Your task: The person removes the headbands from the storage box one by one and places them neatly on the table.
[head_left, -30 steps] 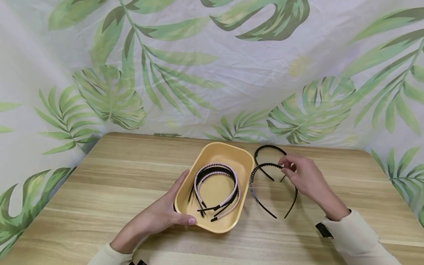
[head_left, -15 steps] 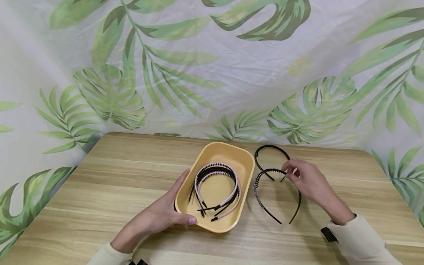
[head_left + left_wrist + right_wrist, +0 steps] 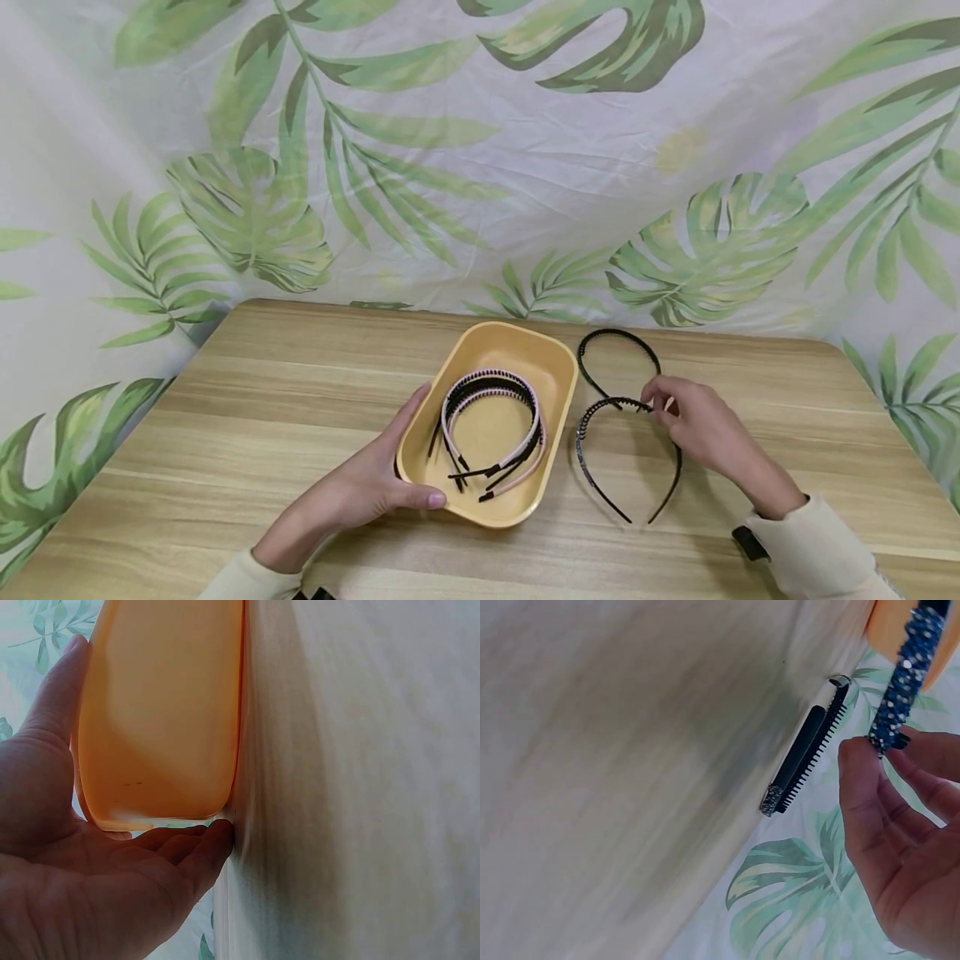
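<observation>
Between my hands, yellow tray (image 3: 528,348) on the wood-grain table (image 3: 247,433); pink and black headbands (image 3: 486,384) lie overlapped inside it. My left hand (image 3: 360,493) grips the tray's near-left corner, thumb over the rim, fingers around the outside. My right hand (image 3: 701,427) pinches a black glitter headband (image 3: 580,446) between thumb and fingers; its arc is left of that hand, ends toward me, blue glitter on the side nearest the tray. Can't tell if its ends touch the table. Just beyond my right hand, second black headband (image 3: 612,332) lies on the table beside the tray, comb teeth showing. Past both hands, leaf-print cloth (image 3: 420,167).
</observation>
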`<action>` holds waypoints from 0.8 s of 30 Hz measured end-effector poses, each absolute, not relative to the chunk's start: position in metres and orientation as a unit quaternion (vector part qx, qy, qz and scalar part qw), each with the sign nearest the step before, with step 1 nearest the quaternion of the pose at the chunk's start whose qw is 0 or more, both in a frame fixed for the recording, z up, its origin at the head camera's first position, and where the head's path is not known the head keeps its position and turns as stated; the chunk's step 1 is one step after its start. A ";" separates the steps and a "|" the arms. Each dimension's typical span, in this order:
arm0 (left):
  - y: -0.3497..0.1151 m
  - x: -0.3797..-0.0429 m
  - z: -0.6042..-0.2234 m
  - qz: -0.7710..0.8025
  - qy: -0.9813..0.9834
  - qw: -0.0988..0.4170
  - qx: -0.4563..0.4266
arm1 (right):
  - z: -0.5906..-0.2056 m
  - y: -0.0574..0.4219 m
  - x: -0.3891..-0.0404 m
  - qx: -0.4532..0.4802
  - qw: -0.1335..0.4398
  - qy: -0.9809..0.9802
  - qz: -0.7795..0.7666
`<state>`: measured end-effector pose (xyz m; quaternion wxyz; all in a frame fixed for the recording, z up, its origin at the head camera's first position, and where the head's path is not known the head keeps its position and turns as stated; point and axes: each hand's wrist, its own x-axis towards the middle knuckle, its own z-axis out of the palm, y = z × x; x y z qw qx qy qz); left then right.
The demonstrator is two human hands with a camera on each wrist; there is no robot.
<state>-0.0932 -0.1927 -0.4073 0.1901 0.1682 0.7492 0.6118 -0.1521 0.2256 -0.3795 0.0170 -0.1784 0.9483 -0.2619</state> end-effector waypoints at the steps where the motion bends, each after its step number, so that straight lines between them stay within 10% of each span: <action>1: -0.193 -0.093 -0.408 0.612 0.749 0.190 0.169 | -0.380 0.226 -0.152 -0.179 0.021 0.948 -0.261; 24: -0.192 -0.094 -0.410 0.612 0.749 0.191 0.166 | -0.393 0.231 -0.154 -0.201 0.064 0.945 -0.251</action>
